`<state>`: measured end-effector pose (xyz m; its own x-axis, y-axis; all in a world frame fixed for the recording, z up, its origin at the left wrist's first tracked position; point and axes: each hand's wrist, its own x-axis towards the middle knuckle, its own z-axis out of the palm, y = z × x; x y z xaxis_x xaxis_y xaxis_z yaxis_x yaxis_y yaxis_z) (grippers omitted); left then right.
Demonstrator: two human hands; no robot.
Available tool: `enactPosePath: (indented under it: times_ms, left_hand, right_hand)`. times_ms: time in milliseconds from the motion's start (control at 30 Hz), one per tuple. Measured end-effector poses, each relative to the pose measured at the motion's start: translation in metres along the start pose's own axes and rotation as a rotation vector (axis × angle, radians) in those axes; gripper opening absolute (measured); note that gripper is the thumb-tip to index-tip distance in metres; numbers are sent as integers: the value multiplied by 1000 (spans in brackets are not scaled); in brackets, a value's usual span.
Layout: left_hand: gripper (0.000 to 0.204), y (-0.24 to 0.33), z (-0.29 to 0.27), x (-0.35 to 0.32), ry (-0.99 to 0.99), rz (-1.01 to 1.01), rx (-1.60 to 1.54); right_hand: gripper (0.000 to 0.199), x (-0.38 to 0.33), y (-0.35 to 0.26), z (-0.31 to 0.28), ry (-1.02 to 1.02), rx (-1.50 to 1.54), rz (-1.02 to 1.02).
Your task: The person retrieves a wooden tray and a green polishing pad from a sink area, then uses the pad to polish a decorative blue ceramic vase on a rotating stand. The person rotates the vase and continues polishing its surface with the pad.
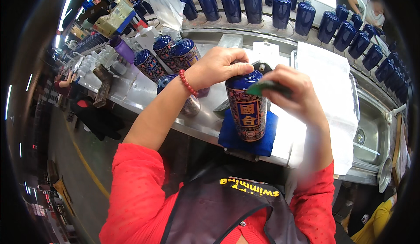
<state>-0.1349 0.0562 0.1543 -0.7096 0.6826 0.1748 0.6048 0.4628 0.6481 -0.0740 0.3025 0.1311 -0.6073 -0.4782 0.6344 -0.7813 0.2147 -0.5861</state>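
Left hand (221, 64) grip closed over top of blue ceramic bottle (247, 106), upright on blue cloth pad (269, 141) on steel desk (144, 93). Right hand (293, 93) pinches green pad (262, 88) against bottle shoulder.

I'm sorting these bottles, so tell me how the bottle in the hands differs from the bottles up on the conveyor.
The held bottle carries a patterned label with red and gold trim; the conveyor bottles look plain dark blue from here. The held bottle stands alone on a blue cloth, with the left hand over its top and the right hand pressing a green pad to its shoulder; the conveyor bottles stand in a row, untouched. Both are upright, blue and similarly shaped.
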Motion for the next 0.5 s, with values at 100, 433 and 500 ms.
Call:
enactPosePath:
  times_ms: [100, 433, 500]
  left_hand:
    - [28, -3, 2, 3, -4, -17, -48]
    - [26, -34, 4, 11, -41, -56, -164]
    - [27, -48, 5, 16, -62, -49, -190]
  right_hand:
    - [16, 13, 3, -2, 142, -286, -53]
    - [22, -17, 10, 5, 310, 265, 238]
    - [26, -40, 14, 14, 436, 302, 304]
